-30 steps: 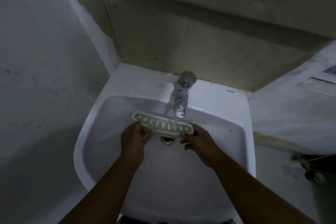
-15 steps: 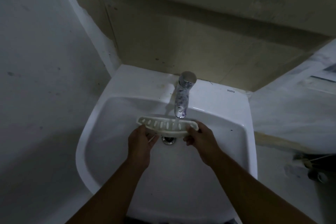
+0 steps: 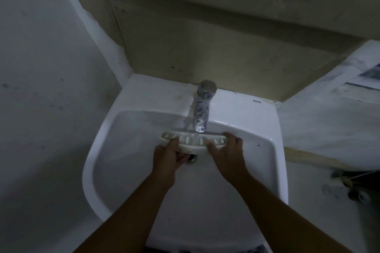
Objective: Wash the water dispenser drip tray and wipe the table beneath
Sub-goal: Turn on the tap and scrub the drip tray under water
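A white slotted drip tray [image 3: 194, 140] is held level over the middle of a white sink [image 3: 107, 129], right under the spout of a chrome tap [image 3: 202, 109]. A thin stream of water falls from the spout onto the tray's centre. My left hand [image 3: 167, 159] grips the tray's left part from below and in front. The tray's right end is clasped by my right hand [image 3: 227, 155], fingers curled over its far edge. The drain [image 3: 192, 158] peeks out just beneath the tray.
Grey walls close in on the left and behind the sink. A pale ledge [image 3: 329, 129] runs along the right side, with a dark gap and small fittings [image 3: 357, 195] below it.
The tray has levelled out and shifted right, its centre now under the spout in the stream of water. Both hands moved with it, the right one gripping further over the end.
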The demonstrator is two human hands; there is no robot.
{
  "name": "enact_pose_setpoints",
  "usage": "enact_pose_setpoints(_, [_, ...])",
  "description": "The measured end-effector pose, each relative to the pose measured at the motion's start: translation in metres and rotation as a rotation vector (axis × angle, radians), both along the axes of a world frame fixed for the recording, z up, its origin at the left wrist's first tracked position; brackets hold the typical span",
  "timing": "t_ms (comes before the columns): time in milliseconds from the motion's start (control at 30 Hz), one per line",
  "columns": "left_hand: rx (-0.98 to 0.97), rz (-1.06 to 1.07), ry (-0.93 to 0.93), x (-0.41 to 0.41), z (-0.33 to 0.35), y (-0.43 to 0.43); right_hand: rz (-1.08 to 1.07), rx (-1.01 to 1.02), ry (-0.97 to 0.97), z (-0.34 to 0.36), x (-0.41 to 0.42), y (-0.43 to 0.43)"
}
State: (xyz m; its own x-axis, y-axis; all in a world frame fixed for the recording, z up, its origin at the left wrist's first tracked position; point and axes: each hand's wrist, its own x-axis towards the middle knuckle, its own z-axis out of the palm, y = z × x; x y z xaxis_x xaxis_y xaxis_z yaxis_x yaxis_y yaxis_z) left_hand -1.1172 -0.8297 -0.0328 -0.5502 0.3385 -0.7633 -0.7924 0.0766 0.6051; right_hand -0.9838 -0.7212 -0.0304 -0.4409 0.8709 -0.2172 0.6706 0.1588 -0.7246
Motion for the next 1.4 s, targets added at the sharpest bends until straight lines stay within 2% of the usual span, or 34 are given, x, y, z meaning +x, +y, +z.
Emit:
enact_pose_setpoints(67, [-0.016, -0.007, 0.002, -0.001, 0.001, -0.001, 0.206, 0.403, -0.177, -0.002, 0.000, -0.001])
enact_pose_setpoints(100, [-0.022, -0.008, 0.008, 0.000, 0.002, -0.002, 0.292, 0.526, -0.223, 0.001, -0.002, -0.002])
enact_pose_setpoints(167, [-0.046, -0.051, 0.027, 0.004, 0.001, -0.002, 0.416, 0.684, -0.286, 0.000, -0.009, -0.005])
enact_pose_setpoints(233, [-0.043, -0.112, 0.030, 0.012, 0.002, 0.000, 0.530, 0.725, -0.348, 0.003, -0.021, -0.013])
enact_pose_setpoints(300, [-0.031, -0.136, 0.016, 0.016, 0.006, 0.001, 0.627, 0.591, -0.394, 0.007, -0.033, -0.017])
enact_pose_setpoints(400, [-0.047, -0.160, -0.015, 0.009, 0.005, -0.005, 0.739, 0.132, -0.430, 0.010, -0.037, -0.006])
enact_pose_setpoints(467, [-0.052, -0.184, -0.029, 0.002, 0.001, -0.011, 0.848, -0.077, -0.426, 0.015, -0.036, 0.002])
enact_pose_setpoints(533, [-0.060, -0.205, -0.039, -0.002, -0.001, -0.013, 0.933, -0.187, -0.428, 0.023, -0.032, 0.012])
enact_pose_setpoints(633, [-0.075, -0.164, -0.031, -0.010, 0.000, -0.012, 1.029, -0.232, -0.550, 0.034, -0.023, 0.024])
enact_pose_setpoints(700, [-0.063, -0.181, -0.044, -0.019, 0.002, -0.009, 0.990, -0.283, -0.514, 0.039, -0.023, 0.029])
enact_pose_setpoints(800, [-0.043, -0.256, -0.059, -0.021, 0.008, 0.003, 0.802, -0.288, -0.379, 0.044, -0.037, 0.023])
enact_pose_setpoints(867, [-0.027, -0.283, -0.065, -0.015, 0.013, 0.009, 0.753, -0.198, -0.378, 0.049, -0.048, 0.017])
enact_pose_setpoints(933, [-0.017, -0.273, -0.068, -0.011, 0.012, 0.009, 0.764, -0.211, -0.393, 0.049, -0.050, 0.015])
enact_pose_setpoints(1033, [-0.022, -0.329, -0.102, -0.010, 0.007, 0.003, 0.745, -0.439, -0.463, 0.039, -0.040, 0.023])
enact_pose_setpoints(1100, [-0.061, -0.398, -0.099, -0.008, 0.006, 0.002, 0.599, -0.782, -0.336, 0.034, -0.029, 0.025])
enact_pose_setpoints(1167, [-0.073, -0.450, -0.074, -0.005, 0.006, 0.003, 0.495, -1.012, -0.182, 0.032, -0.023, 0.025])
enact_pose_setpoints(1233, [-0.074, -0.545, -0.014, -0.003, 0.005, 0.004, 0.463, -1.089, -0.065, 0.033, -0.024, 0.023])
enact_pose_setpoints(1300, [-0.095, -0.589, 0.050, -0.002, 0.002, 0.007, 0.441, -1.073, 0.006, 0.035, -0.027, 0.019])
enact_pose_setpoints(1400, [-0.173, -0.473, 0.114, -0.002, -0.002, 0.015, 0.419, -0.998, 0.029, 0.034, -0.028, 0.009])
